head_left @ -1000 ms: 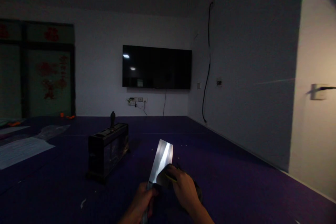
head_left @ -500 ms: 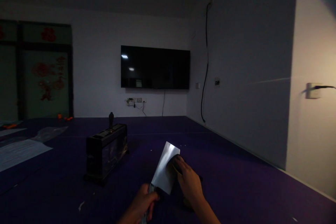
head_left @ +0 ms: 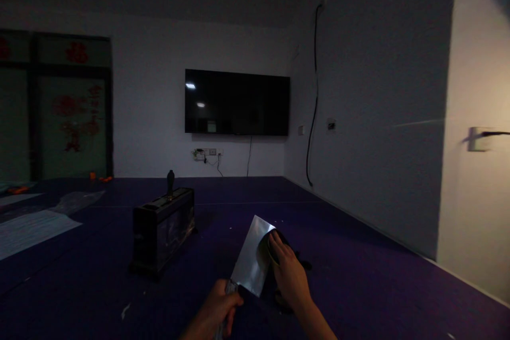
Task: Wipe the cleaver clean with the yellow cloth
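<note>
My left hand [head_left: 221,305] is wrapped around the handle of a cleaver [head_left: 251,260], low in the middle of the view. The broad, shiny blade tilts up and away to the right. My right hand [head_left: 290,272] presses a dark, rounded thing with a yellow-green edge [head_left: 271,248] against the blade's right side, near its far corner. Its fingers lie bent over this thing, whose kind I cannot make out. Other dark parts [head_left: 282,300] show below and behind the right hand, partly hidden by it.
A black, box-shaped device with an upright knob [head_left: 165,228] stands on the purple surface [head_left: 358,287] to the left. Clear plastic sheeting [head_left: 79,201] and a pale sheet [head_left: 35,231] lie farther left, with small orange things [head_left: 104,178] behind. A television [head_left: 237,102] hangs on the far wall.
My right hand and the dark rounded thing have shifted slightly to the right along the blade. The left hand still grips the cleaver almost unmoved. The view has turned a little.
</note>
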